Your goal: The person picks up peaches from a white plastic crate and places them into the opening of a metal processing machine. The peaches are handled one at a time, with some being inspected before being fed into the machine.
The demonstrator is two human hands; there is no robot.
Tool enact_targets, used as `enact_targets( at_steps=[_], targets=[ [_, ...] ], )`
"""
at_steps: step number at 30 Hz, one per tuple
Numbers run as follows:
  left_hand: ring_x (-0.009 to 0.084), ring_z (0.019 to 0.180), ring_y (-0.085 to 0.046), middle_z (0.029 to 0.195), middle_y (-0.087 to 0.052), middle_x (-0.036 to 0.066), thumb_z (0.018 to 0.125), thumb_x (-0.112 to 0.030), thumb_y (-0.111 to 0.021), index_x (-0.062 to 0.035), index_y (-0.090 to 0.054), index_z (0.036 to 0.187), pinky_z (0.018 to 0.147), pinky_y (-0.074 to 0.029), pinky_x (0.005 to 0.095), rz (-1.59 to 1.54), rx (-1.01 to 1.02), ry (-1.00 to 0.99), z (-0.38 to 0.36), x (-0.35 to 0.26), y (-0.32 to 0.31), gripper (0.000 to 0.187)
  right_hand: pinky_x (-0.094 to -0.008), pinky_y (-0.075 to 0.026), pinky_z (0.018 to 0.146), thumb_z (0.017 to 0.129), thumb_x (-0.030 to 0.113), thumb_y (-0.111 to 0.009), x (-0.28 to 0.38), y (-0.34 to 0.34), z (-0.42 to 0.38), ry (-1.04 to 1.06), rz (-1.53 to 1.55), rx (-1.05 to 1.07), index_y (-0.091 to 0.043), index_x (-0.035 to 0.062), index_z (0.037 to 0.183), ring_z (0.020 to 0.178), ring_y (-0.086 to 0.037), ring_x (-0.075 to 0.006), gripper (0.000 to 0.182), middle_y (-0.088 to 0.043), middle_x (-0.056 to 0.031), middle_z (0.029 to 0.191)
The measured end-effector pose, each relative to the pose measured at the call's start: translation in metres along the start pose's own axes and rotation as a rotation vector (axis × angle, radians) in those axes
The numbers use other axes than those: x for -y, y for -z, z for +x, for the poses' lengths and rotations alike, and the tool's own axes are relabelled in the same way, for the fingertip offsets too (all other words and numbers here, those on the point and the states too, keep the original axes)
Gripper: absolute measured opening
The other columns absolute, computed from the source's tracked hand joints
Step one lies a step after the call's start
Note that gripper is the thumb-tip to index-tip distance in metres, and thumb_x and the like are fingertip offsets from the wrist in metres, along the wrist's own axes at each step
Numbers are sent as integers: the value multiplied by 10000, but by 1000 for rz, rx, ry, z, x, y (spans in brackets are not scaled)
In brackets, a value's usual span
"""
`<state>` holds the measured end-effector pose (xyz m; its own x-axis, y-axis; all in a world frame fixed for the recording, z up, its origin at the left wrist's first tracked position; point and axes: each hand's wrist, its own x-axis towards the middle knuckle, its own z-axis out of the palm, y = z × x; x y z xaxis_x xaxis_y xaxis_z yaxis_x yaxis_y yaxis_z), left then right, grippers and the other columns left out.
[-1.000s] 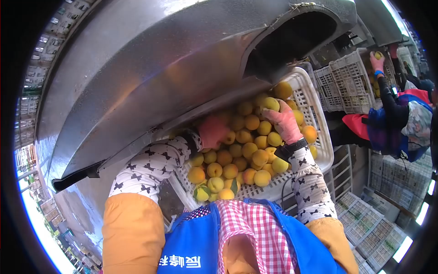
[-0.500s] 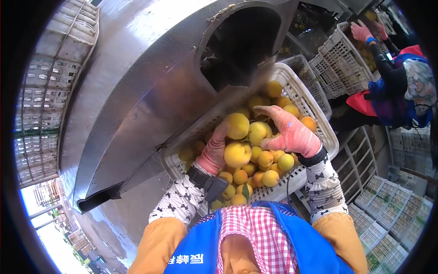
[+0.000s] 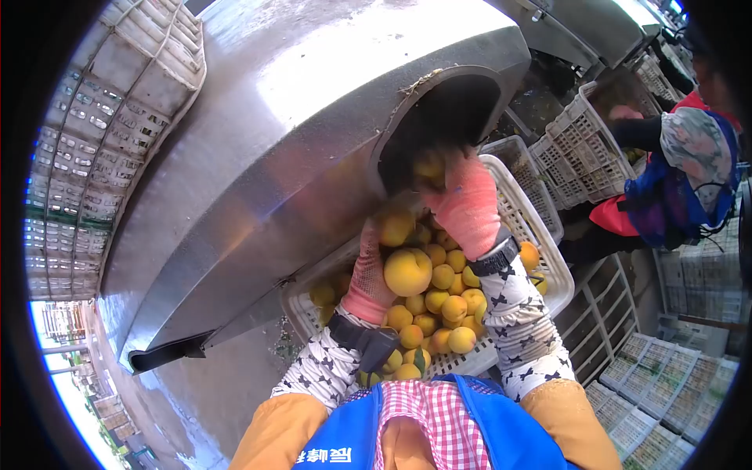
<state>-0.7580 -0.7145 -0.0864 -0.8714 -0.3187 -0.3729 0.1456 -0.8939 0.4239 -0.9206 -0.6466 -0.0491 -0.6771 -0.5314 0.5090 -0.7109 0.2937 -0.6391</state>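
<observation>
My left hand point(image 3: 370, 283), in a pink knitted glove, is closed around a large yellow peach point(image 3: 408, 271), with another blurred peach point(image 3: 396, 226) at its fingertips. My right hand point(image 3: 468, 205), gloved the same way, reaches to the dark opening point(image 3: 439, 117) of a metal chute. A yellow peach point(image 3: 428, 168), smeared by motion, is in its fingers at the lower edge of that opening. Beneath both hands, a white plastic crate point(image 3: 554, 270) holds many yellow-orange peaches point(image 3: 454, 309).
The curved sheet-metal housing point(image 3: 258, 172) fills the area left of the crate. Stacked crates point(image 3: 133, 117) stand at far left, and more white crates point(image 3: 583, 153) at upper right. A co-worker point(image 3: 681, 176) in blue and red bends over one. A metal rail frame point(image 3: 603, 305) is at right.
My right hand has moved up and left from over the peaches to the chute opening, carrying a peach. The left hand stays beside the crate's peaches. The view has shifted slightly.
</observation>
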Motion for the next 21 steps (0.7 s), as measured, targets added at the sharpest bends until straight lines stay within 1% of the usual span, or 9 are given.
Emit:
enact_targets(
  at_steps=[3,4,7,9,11,13,15,17,21],
  targets=[
    [281,1089,-625,1245,-601,134,966,-556,-548,-41,-533,1323,969,-521,397,250,-67,-112,-1,7,12,628,-468,-524,836,728,222,-793,-18,-37,14,137,-284,98,-581,7,1235,960,-631,-390,590,-611,-221,1112],
    [282,1081,-631,1239,-605,134,983,-519,-541,-34,-534,1323,955,-528,388,455,-57,-232,3,7,15,592,-469,-523,843,734,244,-797,-20,-30,21,132,-190,74,-580,9,1243,955,-633,-388,602,-616,-223,1103],
    [256,1130,-613,1267,-599,117,1002,-441,-535,-31,-512,1366,963,-518,370,361,104,-164,-8,-8,-6,549,-447,-528,856,754,267,-804,3,14,8,169,97,-80,-586,18,1271,954,-645,-360,613,-619,-206,1116],
    [246,1156,-599,1285,-593,111,991,-402,-556,-28,-497,1389,984,-500,362,527,75,-199,-12,-13,-10,549,-415,-517,896,766,261,-800,20,48,-18,-233,302,294,-572,32,1323,1022,-632,-324,644,-602,-185,1172],
    [235,1182,-584,1304,-587,105,981,-364,-576,-26,-482,1411,1004,-483,354,696,54,-228,-13,-17,-21,555,-388,-490,956,783,232,-778,20,59,-35,-194,428,417,-534,40,1382,1101,-603,-298,675,-590,-164,1199],
    [202,1194,-551,1323,-567,120,947,-171,-648,-3,-459,1411,1051,-432,338,857,137,-310,-14,-19,-37,529,-370,-461,1007,777,203,-763,13,60,-41,-108,435,391,-530,51,1395,1158,-576,-294,678,-588,-160,1202],
    [192,1195,-550,1334,-564,112,919,-178,-672,7,-465,1404,1057,-427,337,817,175,-346,-9,-20,-35,558,-369,-448,1027,767,173,-747,9,66,-40,-214,543,530,-523,50,1403,1182,-563,-303,686,-563,-166,1238],
    [188,1170,-572,1296,-592,100,892,-138,-684,15,-511,1362,1038,-445,333,440,192,-217,-7,-24,-37,523,-373,-448,1028,752,163,-746,5,68,-41,-200,580,539,-529,50,1394,1194,-555,-304,688,-548,-174,1257],
    [198,1132,-598,1247,-632,89,896,-150,-686,0,-584,1281,1004,-469,322,554,113,-251,-7,-22,-38,426,-364,-463,1003,735,168,-758,14,71,-42,-122,454,495,-547,33,1363,1147,-577,-296,676,-575,-161,1179]
  ],
)
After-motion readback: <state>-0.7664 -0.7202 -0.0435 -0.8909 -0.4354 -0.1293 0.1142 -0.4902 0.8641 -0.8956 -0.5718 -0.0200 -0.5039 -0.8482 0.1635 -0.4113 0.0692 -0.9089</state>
